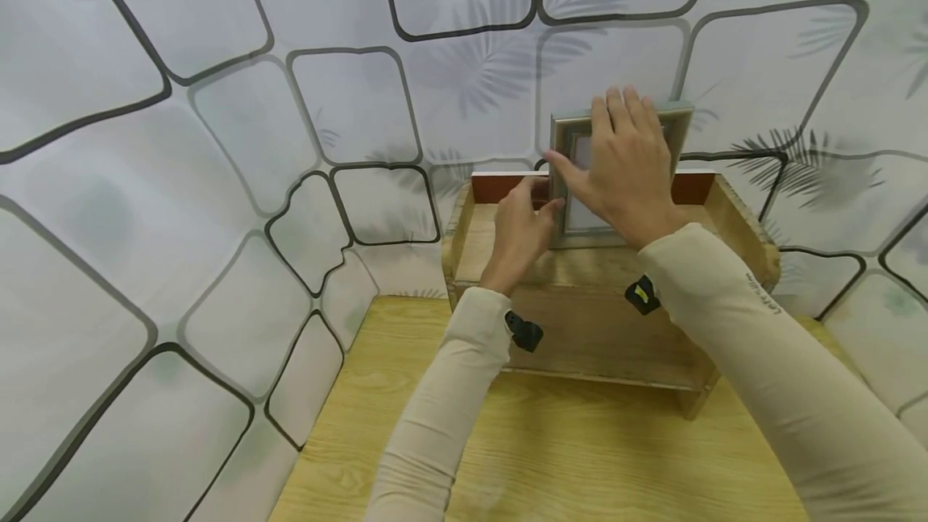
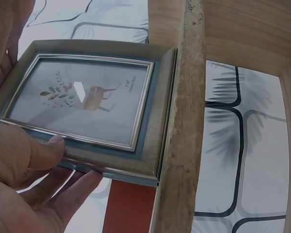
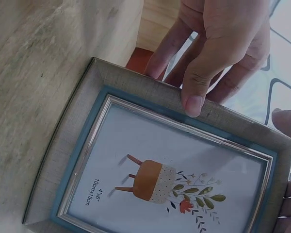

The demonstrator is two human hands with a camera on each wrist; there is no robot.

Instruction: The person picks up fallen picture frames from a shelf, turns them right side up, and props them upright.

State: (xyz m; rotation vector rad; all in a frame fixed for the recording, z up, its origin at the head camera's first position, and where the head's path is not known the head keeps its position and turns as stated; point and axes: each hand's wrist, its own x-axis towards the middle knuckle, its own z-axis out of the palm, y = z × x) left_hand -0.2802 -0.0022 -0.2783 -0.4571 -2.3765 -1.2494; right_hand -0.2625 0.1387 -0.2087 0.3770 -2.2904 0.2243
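Note:
A photo frame [image 1: 590,220] with a grey-gold border and a pale blue inner band stands upright on the top board of a small wooden shelf [image 1: 602,268]. Its insert shows a plant in an orange and white pot on legs. My left hand [image 1: 518,228] pinches the frame's left side, with the thumb [image 3: 194,92] on the front border and fingers at the back. At the top edge, my right hand [image 1: 629,159] rests with straight fingers, its thumb spread toward the upper left corner. That hand covers much of the frame in the head view.
The shelf has raised side boards [image 1: 743,228], a reddish-brown strip [image 1: 500,188] along the back and a lower level. It stands on a yellow wood-grain table [image 1: 406,377]. Behind it is a wall [image 1: 478,87] patterned with dark rounded outlines and grey leaves.

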